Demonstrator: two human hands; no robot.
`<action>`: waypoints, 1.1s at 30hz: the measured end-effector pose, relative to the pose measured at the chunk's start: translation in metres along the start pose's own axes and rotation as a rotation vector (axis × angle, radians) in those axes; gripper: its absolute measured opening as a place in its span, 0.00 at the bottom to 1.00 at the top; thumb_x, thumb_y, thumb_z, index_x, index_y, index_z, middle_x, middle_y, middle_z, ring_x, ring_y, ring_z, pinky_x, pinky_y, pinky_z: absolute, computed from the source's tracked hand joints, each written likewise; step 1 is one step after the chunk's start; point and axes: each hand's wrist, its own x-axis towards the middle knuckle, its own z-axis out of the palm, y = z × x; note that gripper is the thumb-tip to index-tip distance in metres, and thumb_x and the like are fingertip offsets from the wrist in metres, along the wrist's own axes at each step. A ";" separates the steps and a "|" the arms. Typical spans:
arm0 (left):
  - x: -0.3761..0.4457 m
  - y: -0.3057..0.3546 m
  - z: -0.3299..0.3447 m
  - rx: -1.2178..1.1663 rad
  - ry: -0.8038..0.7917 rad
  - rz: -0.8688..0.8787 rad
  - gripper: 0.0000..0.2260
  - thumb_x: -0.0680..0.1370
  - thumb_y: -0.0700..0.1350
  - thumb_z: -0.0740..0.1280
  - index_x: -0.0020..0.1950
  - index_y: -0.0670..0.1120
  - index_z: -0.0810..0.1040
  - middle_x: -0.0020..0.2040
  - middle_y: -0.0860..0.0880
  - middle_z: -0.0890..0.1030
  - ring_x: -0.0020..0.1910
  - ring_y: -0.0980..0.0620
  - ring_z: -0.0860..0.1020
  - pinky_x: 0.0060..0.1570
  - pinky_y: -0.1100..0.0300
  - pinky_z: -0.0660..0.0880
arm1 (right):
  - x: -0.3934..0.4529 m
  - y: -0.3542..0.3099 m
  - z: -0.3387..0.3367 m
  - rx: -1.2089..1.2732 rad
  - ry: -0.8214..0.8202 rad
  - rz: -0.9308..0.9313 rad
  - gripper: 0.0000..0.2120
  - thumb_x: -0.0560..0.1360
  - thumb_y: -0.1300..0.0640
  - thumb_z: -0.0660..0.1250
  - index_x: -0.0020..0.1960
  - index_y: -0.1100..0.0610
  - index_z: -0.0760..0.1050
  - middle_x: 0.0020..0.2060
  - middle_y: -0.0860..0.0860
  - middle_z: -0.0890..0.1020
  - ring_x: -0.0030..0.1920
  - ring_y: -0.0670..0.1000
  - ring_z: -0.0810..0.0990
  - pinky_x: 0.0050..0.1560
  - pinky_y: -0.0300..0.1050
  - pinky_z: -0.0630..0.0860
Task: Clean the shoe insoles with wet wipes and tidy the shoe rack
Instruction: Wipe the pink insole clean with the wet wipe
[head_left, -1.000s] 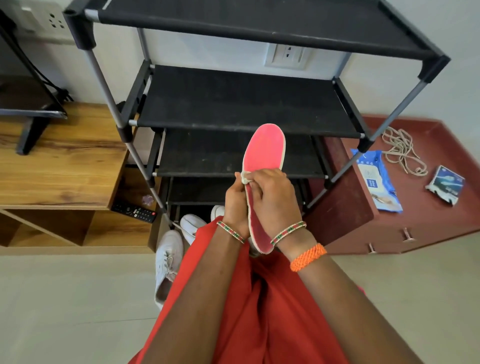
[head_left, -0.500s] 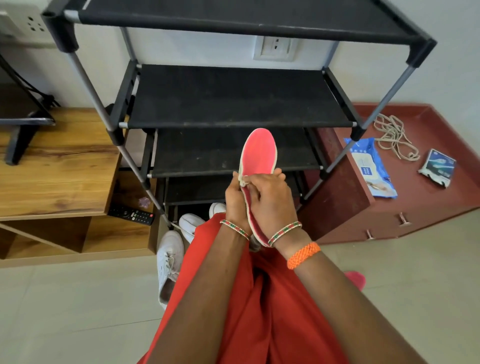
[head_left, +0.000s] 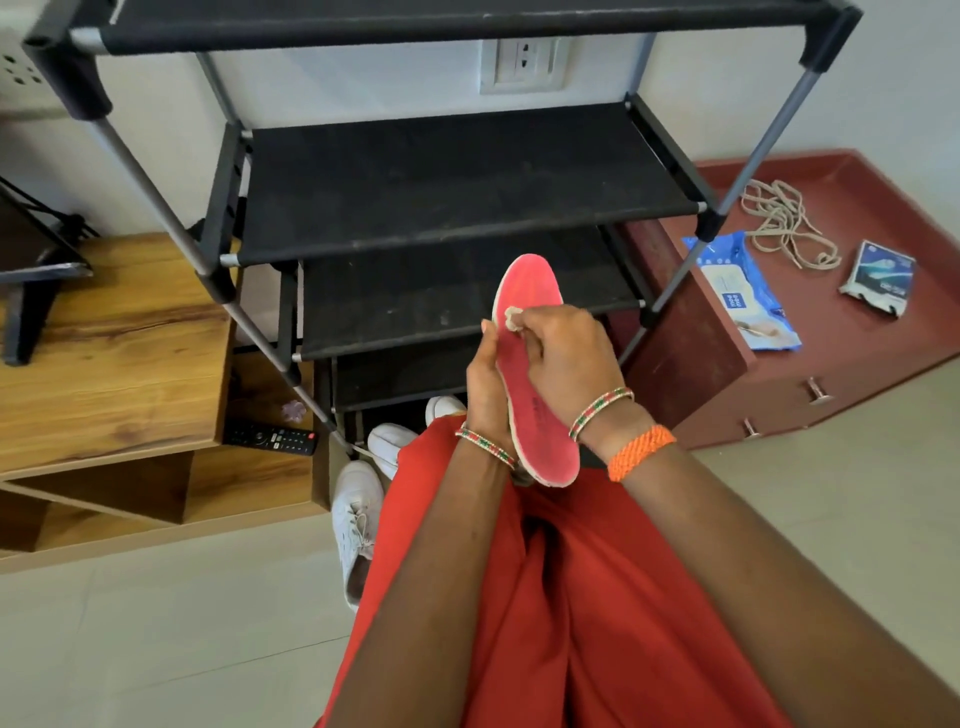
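The left hand (head_left: 485, 387) grips the pink insole (head_left: 535, 364) along its edge, holding it upright before the black shoe rack (head_left: 457, 176). The right hand (head_left: 566, 358) pinches a small wadded wet wipe (head_left: 511, 318) against the insole's face. A blue wipes pack (head_left: 743, 291) lies near the red cabinet's (head_left: 831, 364) front-left corner; white sneakers (head_left: 358, 519) sit on the floor below.

Bright, even daylight, soft shadows, wide-angle bending at edges — slight blur top-left
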 end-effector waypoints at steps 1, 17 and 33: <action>0.000 0.002 -0.002 -0.004 -0.004 0.008 0.25 0.80 0.60 0.51 0.59 0.41 0.73 0.53 0.43 0.77 0.54 0.46 0.75 0.63 0.53 0.67 | -0.008 -0.003 0.001 0.013 -0.014 -0.024 0.11 0.74 0.61 0.61 0.50 0.55 0.81 0.45 0.54 0.84 0.46 0.59 0.81 0.45 0.53 0.79; 0.000 -0.004 0.003 0.119 0.010 0.035 0.30 0.80 0.62 0.47 0.46 0.42 0.80 0.42 0.44 0.81 0.42 0.51 0.81 0.51 0.58 0.76 | -0.021 0.004 0.005 -0.070 0.161 0.045 0.05 0.72 0.61 0.67 0.41 0.54 0.81 0.35 0.49 0.83 0.42 0.55 0.75 0.43 0.45 0.62; 0.008 -0.002 -0.007 0.111 0.161 0.063 0.26 0.81 0.60 0.48 0.46 0.43 0.76 0.35 0.47 0.81 0.37 0.52 0.80 0.46 0.59 0.77 | -0.013 0.008 0.004 -0.060 0.039 -0.067 0.08 0.68 0.64 0.63 0.38 0.55 0.79 0.35 0.49 0.82 0.42 0.55 0.74 0.43 0.47 0.66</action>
